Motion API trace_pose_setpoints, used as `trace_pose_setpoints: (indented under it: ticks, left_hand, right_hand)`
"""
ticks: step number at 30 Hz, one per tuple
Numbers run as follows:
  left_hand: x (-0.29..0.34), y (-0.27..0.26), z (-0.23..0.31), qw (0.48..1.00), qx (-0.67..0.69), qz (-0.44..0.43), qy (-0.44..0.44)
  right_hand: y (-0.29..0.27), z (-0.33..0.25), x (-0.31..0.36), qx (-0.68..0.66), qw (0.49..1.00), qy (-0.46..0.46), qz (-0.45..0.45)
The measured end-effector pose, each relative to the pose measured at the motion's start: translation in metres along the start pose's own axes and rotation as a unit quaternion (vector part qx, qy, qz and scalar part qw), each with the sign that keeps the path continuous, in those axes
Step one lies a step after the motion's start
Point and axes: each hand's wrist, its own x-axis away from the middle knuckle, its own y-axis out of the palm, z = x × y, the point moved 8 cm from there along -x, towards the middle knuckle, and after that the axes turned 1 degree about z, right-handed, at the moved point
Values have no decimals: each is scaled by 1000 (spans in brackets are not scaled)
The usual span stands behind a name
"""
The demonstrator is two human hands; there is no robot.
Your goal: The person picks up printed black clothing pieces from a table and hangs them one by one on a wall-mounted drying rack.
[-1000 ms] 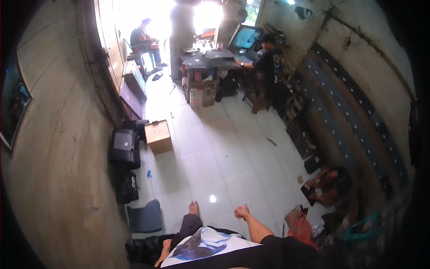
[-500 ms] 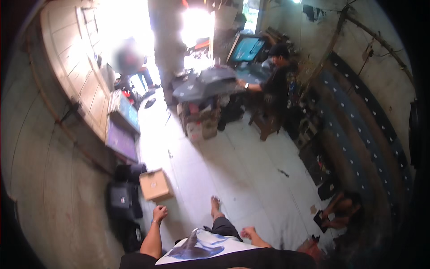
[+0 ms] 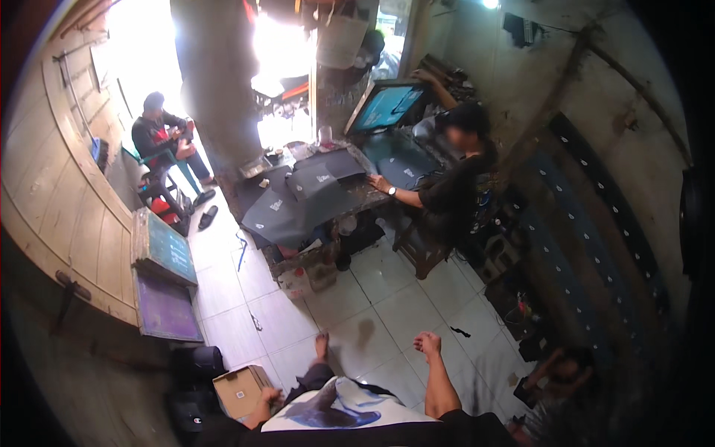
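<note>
My left hand (image 3: 271, 398) hangs low beside my body, close to a brown cardboard box (image 3: 242, 390) on the floor. Its fingers look slightly apart and nothing shows in them. Out in front over the floor tiles, my right hand (image 3: 427, 343) has its fingers curled in, with nothing visible inside. Neither hand touches an object. One bare foot (image 3: 322, 347) is forward on the tiles, below my dark shorts and white shirt with a blue picture.
Ahead, a worktable (image 3: 357, 201) bears dark printed fabric pieces (image 3: 298, 205). A co-worker (image 3: 465, 160) holds a raised screen frame (image 3: 387, 106) there. A stool (image 3: 417, 249) stands beside. Another person (image 3: 160, 134) sits by the doorway, a third (image 3: 562, 372) at lower right. Framed screens (image 3: 167, 305) lean left.
My right hand has swung forward and my left hand back. The view has moved nearer the worktable, and the cardboard box now lies lower. The co-worker's raised frame stays up.
</note>
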Motion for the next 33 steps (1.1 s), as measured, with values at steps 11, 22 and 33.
trace_pose_setpoints:
  ticks: [11, 22, 33]
  left_hand:
    - [-232, -272, 455, 916, -39, 309, 253]
    - [-360, -414, 682, 873, -191, 404, 194]
    - [-388, -429, 686, 942, -173, 269, 100]
  right_hand:
    - [270, 10, -189, 148, 941, 268, -144]
    - [560, -140, -384, -14, 974, 224, -25]
    - [527, -164, -390, 25, 979, 160, 121]
